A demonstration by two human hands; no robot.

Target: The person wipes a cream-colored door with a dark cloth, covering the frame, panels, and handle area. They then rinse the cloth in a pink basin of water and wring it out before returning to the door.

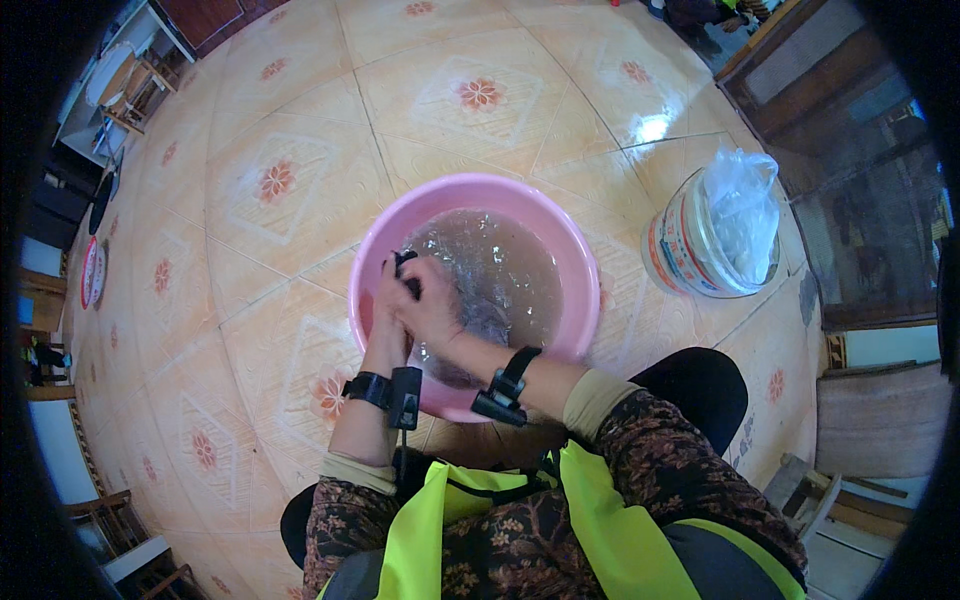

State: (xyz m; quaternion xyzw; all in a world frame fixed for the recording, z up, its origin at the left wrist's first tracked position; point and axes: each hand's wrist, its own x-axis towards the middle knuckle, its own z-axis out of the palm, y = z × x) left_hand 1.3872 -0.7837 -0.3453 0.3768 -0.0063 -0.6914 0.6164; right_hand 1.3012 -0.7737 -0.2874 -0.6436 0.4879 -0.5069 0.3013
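A pink plastic basin (587, 292) of cloudy, sudsy water (525, 262) stands on the floor in front of my knees. At its left side my left hand (388, 294) and my right hand (435, 300) are pressed together above the water. A bunched dark cloth (406, 262) is gripped between them, its ends poking out past the fingers. Beneath my right wrist a dark greyish cloth (484, 319) lies partly under the water; whether it joins the held piece cannot be seen. My right hand looks blurred. Each wrist wears a black strap with a small device.
A white lidded bucket (679, 251) with a clear plastic bag (742, 214) on top is to the right. Flower-patterned tiles (480, 94) surround the basin. A wooden-framed door (862, 172) stands right, a wooden chair (131, 86) far left. Another person (701, 13) shows at top right.
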